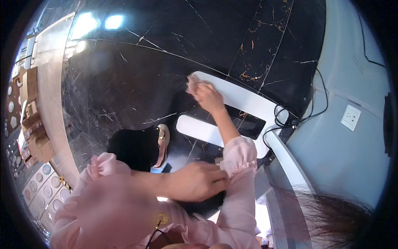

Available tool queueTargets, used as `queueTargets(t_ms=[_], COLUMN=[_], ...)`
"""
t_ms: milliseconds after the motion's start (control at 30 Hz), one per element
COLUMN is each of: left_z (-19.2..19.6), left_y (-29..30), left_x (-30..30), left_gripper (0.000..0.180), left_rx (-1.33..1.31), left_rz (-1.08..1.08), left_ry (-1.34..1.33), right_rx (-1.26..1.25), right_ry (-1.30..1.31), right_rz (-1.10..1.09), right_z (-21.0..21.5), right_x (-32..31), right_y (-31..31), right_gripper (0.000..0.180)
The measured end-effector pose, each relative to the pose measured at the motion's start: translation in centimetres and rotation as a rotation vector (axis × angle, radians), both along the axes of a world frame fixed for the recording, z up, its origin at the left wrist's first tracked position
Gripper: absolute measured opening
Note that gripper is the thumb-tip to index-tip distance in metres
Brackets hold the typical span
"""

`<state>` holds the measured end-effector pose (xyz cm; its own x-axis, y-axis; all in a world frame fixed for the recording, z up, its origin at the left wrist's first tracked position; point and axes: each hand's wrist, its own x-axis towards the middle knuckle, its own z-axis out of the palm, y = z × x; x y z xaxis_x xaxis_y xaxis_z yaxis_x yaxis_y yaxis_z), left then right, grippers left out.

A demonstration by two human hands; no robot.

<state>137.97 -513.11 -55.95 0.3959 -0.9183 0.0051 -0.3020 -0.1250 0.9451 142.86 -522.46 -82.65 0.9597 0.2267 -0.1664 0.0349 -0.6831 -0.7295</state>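
Observation:
My right hand (208, 97) reaches forward and is closed on a crumpled pinkish cloth (192, 84). It presses the cloth at the rounded far-left end of a white U-shaped stand base (244, 99) on the floor. The base's second, shorter leg (199, 128) lies nearer to me, below my right forearm. My left hand (197, 181) crosses in front of my body, fingers curled at the gathered cuff of my right pink sleeve (240, 155); the fingertips are partly hidden.
Black cables (306, 118) loop over the base's right end, where a white post (290, 162) rises. A wall socket (350, 118) is on the pale wall at right. A shoe (162, 141) shows below me on dark marble-look floor (124, 83). Cardboard boxes (39, 141) stand far left.

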Motion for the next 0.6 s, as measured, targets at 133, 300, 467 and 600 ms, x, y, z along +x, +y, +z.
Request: queueTargets(t_ms=[133, 300, 467, 600], left_z=[0.2, -0.9, -1.2, 8.2], left_y=[-0.6, -0.2, 5.9, 13.0], left_x=[-0.5, -1.6, -8.1, -11.3], left_gripper=[0.016, 0.016, 0.019, 0.028], left_rx=[0.123, 0.333, 0.589, 0.735], left_rz=[0.098, 0.185, 0.274, 0.247], left_ry=[-0.142, -0.138, 0.334, 0.240], right_rx=[-0.042, -0.050, 0.764, 0.892], right_ry=[0.203, 0.400, 0.575, 0.655], right_rz=[-0.210, -0.908, -1.512, -1.453], right_z=[1.2, 14.4, 24.4, 38.8], right_x=[-8.1, -16.6, -24.3, -20.4], right_y=[-8.2, -12.6, -7.7, 0.5], right_gripper=[0.036, 0.031, 0.025, 0.025])
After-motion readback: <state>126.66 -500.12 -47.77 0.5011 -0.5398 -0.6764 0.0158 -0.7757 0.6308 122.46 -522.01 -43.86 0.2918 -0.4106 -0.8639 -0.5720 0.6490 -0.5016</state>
